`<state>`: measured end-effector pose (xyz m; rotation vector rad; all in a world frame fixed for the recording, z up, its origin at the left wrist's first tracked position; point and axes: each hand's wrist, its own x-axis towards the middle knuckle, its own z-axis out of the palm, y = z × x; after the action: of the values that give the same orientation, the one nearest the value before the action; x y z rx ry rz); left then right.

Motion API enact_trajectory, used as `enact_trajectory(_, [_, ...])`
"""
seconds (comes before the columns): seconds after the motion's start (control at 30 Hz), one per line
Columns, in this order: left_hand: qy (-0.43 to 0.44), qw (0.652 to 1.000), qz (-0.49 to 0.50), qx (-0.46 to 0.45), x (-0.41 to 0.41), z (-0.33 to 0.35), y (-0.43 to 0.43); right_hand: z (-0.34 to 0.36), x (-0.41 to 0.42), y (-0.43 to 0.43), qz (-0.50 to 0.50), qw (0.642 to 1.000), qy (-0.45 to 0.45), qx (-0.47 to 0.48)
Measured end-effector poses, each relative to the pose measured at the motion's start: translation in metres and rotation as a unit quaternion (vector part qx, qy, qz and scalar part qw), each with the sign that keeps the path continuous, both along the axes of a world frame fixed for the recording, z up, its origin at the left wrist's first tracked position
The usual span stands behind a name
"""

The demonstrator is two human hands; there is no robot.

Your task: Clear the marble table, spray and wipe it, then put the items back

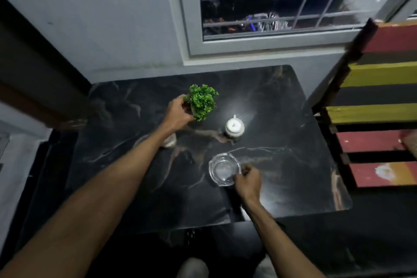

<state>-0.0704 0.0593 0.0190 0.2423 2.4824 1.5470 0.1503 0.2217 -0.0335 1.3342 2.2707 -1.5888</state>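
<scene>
My left hand (178, 110) is curled round the small green plant (202, 101), far side of the marble table (293, 142). My right hand (248, 181) pinches the rim of the glass ashtray (222, 170), nearer. White lidded jar (234, 128) between them.

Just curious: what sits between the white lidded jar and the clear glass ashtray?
Nothing; bare black marble table separates white jar and glass ashtray, per head view.
</scene>
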Motion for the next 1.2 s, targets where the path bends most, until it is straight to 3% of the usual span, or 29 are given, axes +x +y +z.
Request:
enact_trajectory(0.2, [-0.032, 0.999, 0.003, 0.008, -0.003, -0.025, -0.029, -0.016, -0.006, -0.069, -0.017, 0.999, -0.031, 0.035])
enact_trajectory(0.47, [-0.067, 0.998, 0.0, 0.016, -0.017, -0.038, -0.026, -0.017, -0.014, -0.071, 0.013, 0.996, -0.065, 0.052])
enact_trajectory(0.6, [-0.081, 0.997, -0.004, 0.01, -0.028, -0.041, -0.018, -0.009, -0.014, -0.065, 0.086, 0.981, -0.088, 0.148])
enact_trajectory(0.77, [-0.072, 0.997, 0.021, -0.033, -0.047, -0.048, -0.001, 0.006, -0.035, -0.057, 0.167, 0.946, 0.025, 0.277])
enact_trajectory(1.2, [-0.082, 0.991, 0.081, -0.073, -0.082, -0.07, 0.024, -0.016, -0.06, -0.035, 0.221, 0.94, 0.082, 0.246])
